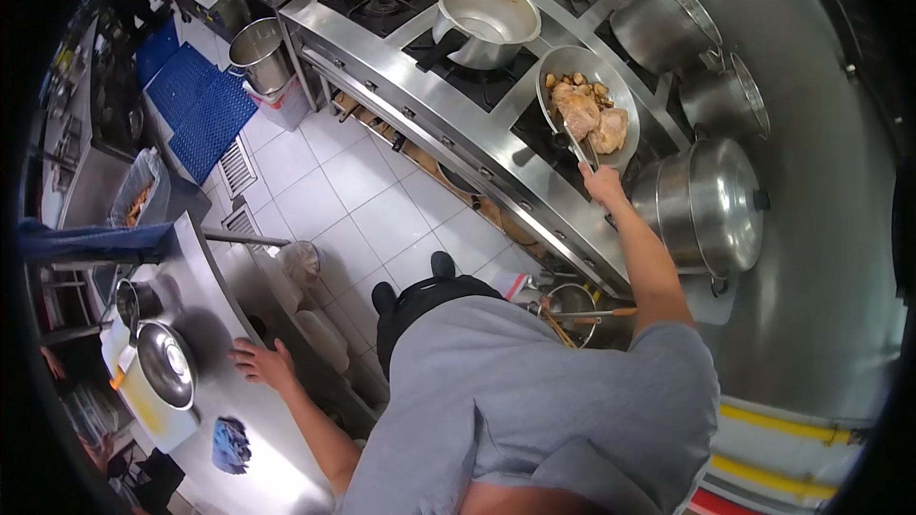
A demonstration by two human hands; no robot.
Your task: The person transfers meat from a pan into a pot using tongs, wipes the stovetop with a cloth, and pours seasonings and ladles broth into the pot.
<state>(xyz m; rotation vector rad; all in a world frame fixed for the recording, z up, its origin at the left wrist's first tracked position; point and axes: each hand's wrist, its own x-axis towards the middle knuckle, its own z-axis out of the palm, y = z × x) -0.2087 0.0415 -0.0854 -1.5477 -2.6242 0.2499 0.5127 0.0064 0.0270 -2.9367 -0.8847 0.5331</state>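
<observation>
On the stove at the right, a frying pan (615,76) holds browned pieces of meat (609,130) and several small brown chunks (600,91) along its far side. My right hand (601,183) is closed around the end of metal tongs (576,145), whose tips reach the meat. My left hand (261,362) is spread over the edge of the steel counter (277,434), holding nothing. Near it on that counter lie a crumpled blue cloth (231,445) and a steel bowl (166,365), which rests partly on a cutting board (172,427).
A deep pot (489,11) with a black handle stands on the burner left of the pan. Large pots (665,21) and a lidded pot (701,205) line the right side. Blue mats (202,100) and a tall pot (260,52) are at the far left.
</observation>
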